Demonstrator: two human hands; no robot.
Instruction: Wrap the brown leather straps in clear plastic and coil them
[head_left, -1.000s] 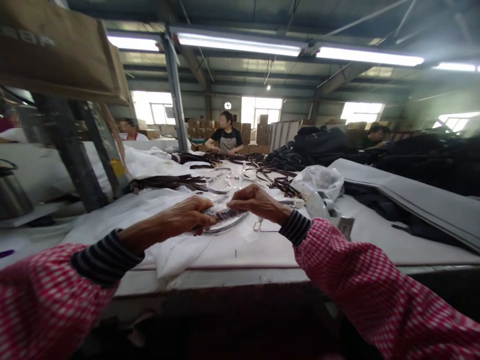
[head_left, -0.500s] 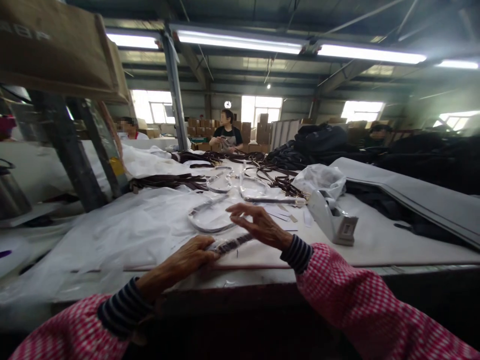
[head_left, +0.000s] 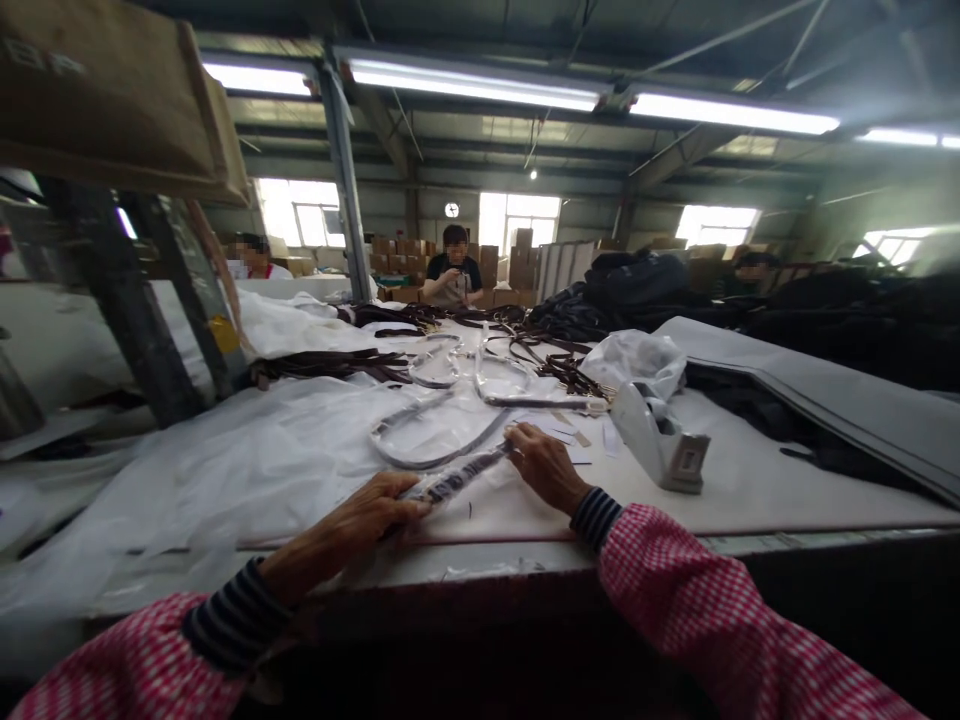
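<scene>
A dark strap in clear plastic wrap (head_left: 465, 476) lies slantwise between my hands near the table's front edge. My left hand (head_left: 375, 515) is closed round its lower left end. The fingers of my right hand (head_left: 544, 465) pinch its upper right end. From there the wrapped strap curves back into a loop (head_left: 420, 462) on the white table (head_left: 540, 510). Further back lie more plastic-wrapped loops (head_left: 499, 385). Small cards and tags (head_left: 581, 438) rest to the right of my right hand.
A grey tape dispenser (head_left: 664, 445) stands at the right, with crumpled clear plastic (head_left: 637, 358) behind it. White plastic sheeting (head_left: 247, 450) covers the left side. Dark brown straps (head_left: 337, 365) lie further back. A person (head_left: 454, 272) is across the table; black bags (head_left: 637, 280) are piled at right.
My right hand has come down and closed on the strap's upper end; its fingers were raised and apart before. The person across the table has turned their head to face forward and down.
</scene>
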